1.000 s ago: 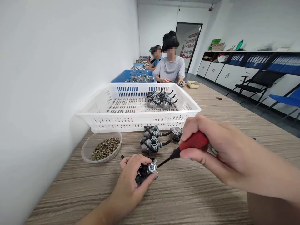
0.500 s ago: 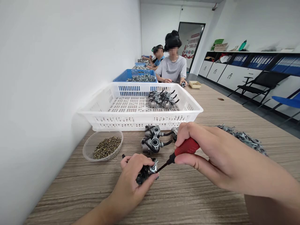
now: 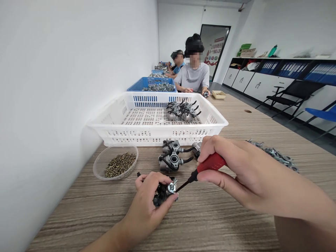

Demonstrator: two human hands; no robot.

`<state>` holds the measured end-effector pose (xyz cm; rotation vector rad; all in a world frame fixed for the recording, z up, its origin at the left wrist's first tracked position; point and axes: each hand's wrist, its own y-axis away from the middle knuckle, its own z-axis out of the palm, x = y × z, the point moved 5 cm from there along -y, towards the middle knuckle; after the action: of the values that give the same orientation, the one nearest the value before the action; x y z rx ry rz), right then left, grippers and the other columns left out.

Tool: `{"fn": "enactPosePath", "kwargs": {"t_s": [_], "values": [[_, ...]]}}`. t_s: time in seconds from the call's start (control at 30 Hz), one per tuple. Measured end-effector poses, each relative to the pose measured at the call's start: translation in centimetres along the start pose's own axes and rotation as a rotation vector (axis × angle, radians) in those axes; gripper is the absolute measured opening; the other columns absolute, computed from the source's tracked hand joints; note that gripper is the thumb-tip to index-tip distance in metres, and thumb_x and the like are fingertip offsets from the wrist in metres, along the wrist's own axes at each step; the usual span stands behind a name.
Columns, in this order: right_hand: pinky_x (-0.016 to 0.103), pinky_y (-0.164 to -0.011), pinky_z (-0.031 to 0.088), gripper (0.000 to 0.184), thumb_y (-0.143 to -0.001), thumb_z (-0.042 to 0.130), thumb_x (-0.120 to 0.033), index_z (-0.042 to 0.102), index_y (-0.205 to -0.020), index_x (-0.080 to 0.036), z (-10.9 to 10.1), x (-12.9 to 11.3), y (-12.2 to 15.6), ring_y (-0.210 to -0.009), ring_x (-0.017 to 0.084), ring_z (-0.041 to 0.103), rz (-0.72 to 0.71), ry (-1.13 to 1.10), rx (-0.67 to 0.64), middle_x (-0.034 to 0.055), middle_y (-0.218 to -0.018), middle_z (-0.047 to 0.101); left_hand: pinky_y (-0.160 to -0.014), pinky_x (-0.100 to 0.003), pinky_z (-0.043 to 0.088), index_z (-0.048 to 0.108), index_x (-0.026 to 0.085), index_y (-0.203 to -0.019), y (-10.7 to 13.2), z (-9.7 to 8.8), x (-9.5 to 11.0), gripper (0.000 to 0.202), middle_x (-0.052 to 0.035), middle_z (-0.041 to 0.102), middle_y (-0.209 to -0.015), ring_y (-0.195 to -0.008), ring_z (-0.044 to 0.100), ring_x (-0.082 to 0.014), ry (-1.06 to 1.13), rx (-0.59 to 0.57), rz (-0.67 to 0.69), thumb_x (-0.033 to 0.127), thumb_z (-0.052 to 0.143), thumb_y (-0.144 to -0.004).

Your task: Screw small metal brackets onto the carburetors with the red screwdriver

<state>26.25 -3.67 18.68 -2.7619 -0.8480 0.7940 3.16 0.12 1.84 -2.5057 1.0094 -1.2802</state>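
My left hand [image 3: 149,199] is closed around a carburetor [image 3: 171,189], pressing it to the table with fingers above and the thumb along its near side. The hand covers much of its body. In my right hand [image 3: 236,168] is a screwdriver [image 3: 211,163] with a red handle, gripped between thumb and fingers. Its dark shaft slants down to the left, and the tip meets the carburetor's right side near my left thumb; the exact contact point is hidden. Just beyond stand two more carburetors [image 3: 174,159] with black hoses, and another [image 3: 196,148] is partly behind my right hand.
A clear bowl of small brass-coloured screws [image 3: 120,165] stands at left. Behind is a white perforated crate [image 3: 157,134] holding several carburetors. Metal parts [image 3: 278,155] lie beyond my right wrist. Across the table sits a co-worker [image 3: 193,75], near a blue crate [image 3: 136,85]. A wall borders the left side.
My right hand and the screwdriver handle have shifted very slightly right. The tip stays at the carburetor, and my left hand keeps its hold.
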Motion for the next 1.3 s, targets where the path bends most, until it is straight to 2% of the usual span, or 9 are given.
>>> {"fn": "enactPosePath", "kwargs": {"t_s": [0.23, 0.47, 0.7, 0.9, 1.07, 1.3], "values": [[0.033, -0.067, 0.045, 0.023, -0.119, 0.065, -0.046, 0.058, -0.111, -0.026, 0.1, 0.0, -0.2, -0.079, 0.018, 0.066, -0.015, 0.033, -0.007, -0.0021, -0.099, 0.074, -0.109, -0.048, 0.034, 0.063, 0.03, -0.122, 0.0, 0.1, -0.3, 0.026, -0.0011, 0.082, -0.12, -0.112, 0.076, -0.0302, 0.029, -0.002, -0.025, 0.028, 0.079, -0.103], [0.031, -0.069, 0.045, 0.02, -0.117, 0.069, -0.043, 0.058, -0.113, -0.027, 0.0, 0.1, -0.3, -0.082, 0.017, 0.067, -0.029, 0.021, 0.018, -0.0041, -0.101, 0.074, -0.11, -0.049, 0.034, 0.062, 0.03, -0.123, 0.2, 0.2, -0.6, 0.027, -0.0007, 0.081, -0.122, -0.116, 0.077, -0.0305, 0.031, 0.016, 0.008, 0.026, 0.08, -0.103], [0.031, -0.07, 0.044, 0.017, -0.116, 0.07, -0.041, 0.058, -0.116, -0.028, 0.1, -0.2, -0.3, -0.082, 0.016, 0.067, -0.056, -0.009, -0.011, -0.0042, -0.103, 0.074, -0.111, -0.05, 0.031, 0.059, 0.032, -0.125, 0.3, 0.5, -0.7, 0.03, -0.0007, 0.08, -0.123, -0.118, 0.076, -0.0307, 0.04, 0.01, 0.017, 0.023, 0.079, -0.104], [0.031, -0.07, 0.044, 0.017, -0.116, 0.072, -0.04, 0.058, -0.117, -0.03, 0.1, -0.1, -0.1, -0.081, 0.015, 0.067, -0.046, -0.011, -0.007, -0.0063, -0.103, 0.075, -0.11, -0.05, 0.03, 0.054, 0.032, -0.129, 0.2, 0.2, -0.2, 0.032, -0.0012, 0.079, -0.124, -0.116, 0.075, -0.0292, -0.02, -0.025, 0.058, 0.023, 0.075, -0.106], [0.031, -0.069, 0.043, 0.017, -0.116, 0.071, -0.042, 0.06, -0.114, -0.029, 0.2, 0.3, 0.1, -0.08, 0.015, 0.064, -0.026, 0.041, -0.05, -0.0052, -0.102, 0.074, -0.112, -0.052, 0.032, 0.049, 0.031, -0.138, -0.1, -0.1, 0.3, 0.051, -0.0041, 0.075, -0.129, -0.12, 0.071, -0.0327, -0.118, -0.104, 0.133, 0.03, 0.084, -0.1], [0.033, -0.069, 0.041, 0.018, -0.122, 0.059, -0.041, 0.063, -0.116, -0.026, 0.7, 0.0, -0.6, -0.081, 0.016, 0.061, -0.092, 0.053, -0.124, -0.0012, -0.106, 0.071, -0.115, -0.055, 0.034, 0.053, 0.029, -0.143, -0.9, -1.4, 0.3, 0.069, -0.0107, 0.07, -0.14, -0.133, 0.065, -0.0403, -0.276, -0.123, 0.213, 0.039, 0.096, -0.09]]}}
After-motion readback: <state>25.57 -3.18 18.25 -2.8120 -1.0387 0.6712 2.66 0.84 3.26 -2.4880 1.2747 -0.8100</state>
